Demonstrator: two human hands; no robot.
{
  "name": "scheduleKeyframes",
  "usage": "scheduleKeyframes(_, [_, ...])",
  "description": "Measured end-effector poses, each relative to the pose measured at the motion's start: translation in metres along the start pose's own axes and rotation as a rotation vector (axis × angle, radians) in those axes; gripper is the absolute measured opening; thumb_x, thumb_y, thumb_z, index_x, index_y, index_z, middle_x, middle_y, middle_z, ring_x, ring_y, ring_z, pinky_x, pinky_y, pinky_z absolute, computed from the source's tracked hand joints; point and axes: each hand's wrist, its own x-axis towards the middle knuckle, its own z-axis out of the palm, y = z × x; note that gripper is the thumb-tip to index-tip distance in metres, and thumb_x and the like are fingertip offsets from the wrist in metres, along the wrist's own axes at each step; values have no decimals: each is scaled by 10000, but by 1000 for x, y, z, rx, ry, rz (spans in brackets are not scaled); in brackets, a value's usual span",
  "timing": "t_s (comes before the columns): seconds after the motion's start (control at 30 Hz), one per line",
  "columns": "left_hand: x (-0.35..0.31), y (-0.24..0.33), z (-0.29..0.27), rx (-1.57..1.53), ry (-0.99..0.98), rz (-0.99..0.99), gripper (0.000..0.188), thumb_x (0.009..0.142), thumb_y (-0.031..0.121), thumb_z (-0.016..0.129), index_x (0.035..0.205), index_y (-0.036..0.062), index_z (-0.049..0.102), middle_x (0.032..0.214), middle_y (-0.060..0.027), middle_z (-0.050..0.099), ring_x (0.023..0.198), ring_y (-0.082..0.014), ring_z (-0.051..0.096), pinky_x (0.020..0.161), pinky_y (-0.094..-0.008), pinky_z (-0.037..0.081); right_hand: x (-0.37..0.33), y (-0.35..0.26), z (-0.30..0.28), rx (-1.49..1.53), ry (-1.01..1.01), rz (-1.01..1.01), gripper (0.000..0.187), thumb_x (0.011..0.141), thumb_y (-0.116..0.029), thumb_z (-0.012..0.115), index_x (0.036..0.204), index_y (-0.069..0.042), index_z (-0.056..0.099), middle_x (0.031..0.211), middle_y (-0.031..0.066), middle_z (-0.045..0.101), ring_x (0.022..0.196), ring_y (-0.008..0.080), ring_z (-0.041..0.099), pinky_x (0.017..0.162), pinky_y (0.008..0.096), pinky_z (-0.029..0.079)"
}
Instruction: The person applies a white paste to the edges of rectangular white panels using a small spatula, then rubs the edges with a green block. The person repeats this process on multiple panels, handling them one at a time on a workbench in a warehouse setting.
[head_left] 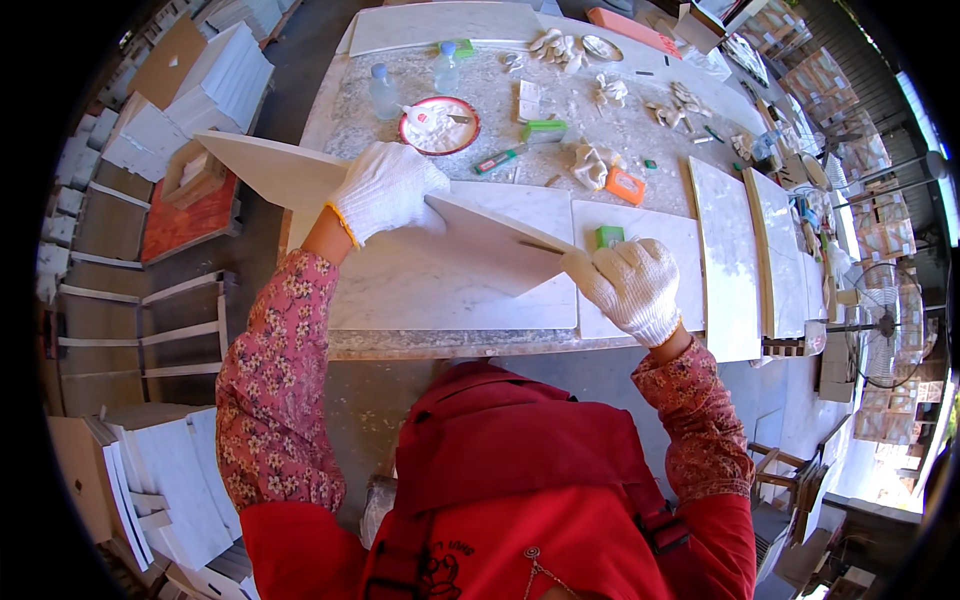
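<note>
My left hand (388, 192), in a white knit glove with an orange cuff edge, is closed over the upper edge of a pale stone tile (490, 240). The tile is tilted up on edge above the table, slanting from upper left toward my right hand. My right hand (632, 285), gloved too, is closed at the tile's right end. A thin dark blade-like tool (541, 246) sticks out from it along the tile's face; its handle is hidden in the fist. Beneath lies a grey-veined white marble tile (400, 300). Another marble tile (655, 260) lies to the right, with a green block (609, 237) on it.
A red-rimmed bowl of white paste (440, 126), two plastic bottles (384, 92), a green-handled cutter (497, 161), an orange block (626, 186) and several crumpled gloves (560, 48) lie farther back. More slabs (725, 255) lie right. A fan (884, 325) stands beyond; racks (140, 325) stand left.
</note>
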Motion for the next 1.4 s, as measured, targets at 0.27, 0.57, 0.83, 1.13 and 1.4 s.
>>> scheduleKeyframes(0.27, [1, 3, -2, 36, -13, 18, 305, 623, 431, 849, 771, 182, 754, 718, -115, 694, 735, -345, 702, 644, -475, 543, -73, 12, 39, 27, -341, 44, 297, 728, -120, 693, 1018, -180, 688, 668, -7, 485, 632, 201, 552, 639, 446, 472])
scheduleKeyframes(0.57, [7, 0, -2, 22, -30, -7, 328, 623, 433, 850, 779, 157, 765, 748, -131, 702, 745, -346, 690, 666, -475, 527, -19, 5, 0, 42, -58, 26, 358, 675, -166, 748, 1030, -144, 707, 696, -25, 591, 629, 167, 575, 582, 335, 410])
scheduleKeyframes(0.83, [5, -4, 5, 26, 26, 44, 313, 656, 447, 844, 791, 177, 761, 726, -115, 703, 721, -330, 706, 640, -460, 551, -10, 11, 14, -57, -6, -55, 394, 672, -148, 735, 1062, -151, 684, 698, -34, 492, 603, 147, 495, 533, 335, 350])
scheduleKeyframes(1.13, [1, 1, 7, -14, 37, 4, 328, 638, 420, 848, 780, 145, 738, 766, -130, 693, 759, -357, 681, 669, -489, 515, -73, 23, -9, 140, -372, 87, 263, 802, -124, 714, 1052, -203, 719, 658, -45, 599, 622, 156, 592, 598, 342, 448])
scheduleKeyframes(1.4, [7, 2, -2, 60, 31, 2, 308, 645, 418, 834, 771, 155, 736, 727, -138, 685, 733, -364, 678, 653, -494, 513, 3, 20, -3, 0, -118, -92, 447, 672, -132, 746, 1113, -96, 683, 680, -15, 538, 609, 163, 544, 565, 342, 376])
